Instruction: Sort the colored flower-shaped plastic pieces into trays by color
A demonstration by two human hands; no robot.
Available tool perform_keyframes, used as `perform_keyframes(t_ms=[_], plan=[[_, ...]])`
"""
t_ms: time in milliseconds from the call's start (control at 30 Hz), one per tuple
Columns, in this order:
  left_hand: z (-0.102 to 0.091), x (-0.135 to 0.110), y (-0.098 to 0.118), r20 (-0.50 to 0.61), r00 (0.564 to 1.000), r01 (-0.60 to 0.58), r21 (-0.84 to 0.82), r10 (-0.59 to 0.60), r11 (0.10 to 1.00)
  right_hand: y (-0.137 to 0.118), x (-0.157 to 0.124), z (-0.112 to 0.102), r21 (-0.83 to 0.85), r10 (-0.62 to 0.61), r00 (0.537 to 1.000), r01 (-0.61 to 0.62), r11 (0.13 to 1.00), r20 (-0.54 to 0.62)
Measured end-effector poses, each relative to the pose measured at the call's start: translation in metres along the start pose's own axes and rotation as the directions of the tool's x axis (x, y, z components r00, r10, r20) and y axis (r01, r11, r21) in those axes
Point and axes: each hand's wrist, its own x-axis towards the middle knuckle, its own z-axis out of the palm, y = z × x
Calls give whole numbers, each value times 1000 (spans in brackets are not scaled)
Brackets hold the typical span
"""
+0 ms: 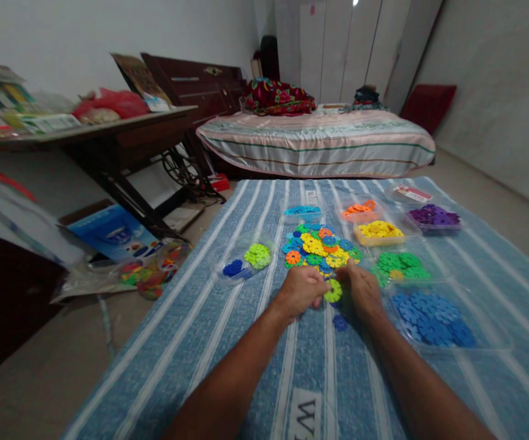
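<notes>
My left hand (301, 287) is closed, its thumb and finger pinching a lime-green notched plastic disc (333, 291) by the left edge. To the right of that disc is my right hand (360, 288), fingers bent and slightly apart at the near edge of the pile; nothing shows in them. The mixed pile of discs (314, 244) holds yellow, blue, orange and green pieces. Dark blue discs (340, 322) lie on the cloth just below the hands. On the left, a clear tray (218, 269) carries lime-green discs (258, 255) and dark blue discs (233, 267).
Clear containers hold light blue discs (302, 210), orange discs (359, 209), yellow discs (378, 230), purple discs (433, 216), green discs (402, 265) and blue discs (432, 318). A striped cloth (163, 366) covers the surface. A bed (314, 140) and sewing-machine table (126, 131) stand beyond.
</notes>
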Motion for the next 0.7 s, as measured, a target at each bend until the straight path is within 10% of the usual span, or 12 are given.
perform_keyframes(t_ms=[200,333,700], plan=[[-85,6,25,-429,885,-90,228,184,969,-3,-1,1,-37,-20,1000,21,999,16],[-125,19,24,-527,825,39,414,205,909,-4,-1,2,-44,-38,999,39,998,22],[-141,46,17,-531,813,163,602,240,781,-4,2,1,-10,-36,999,36,999,21]])
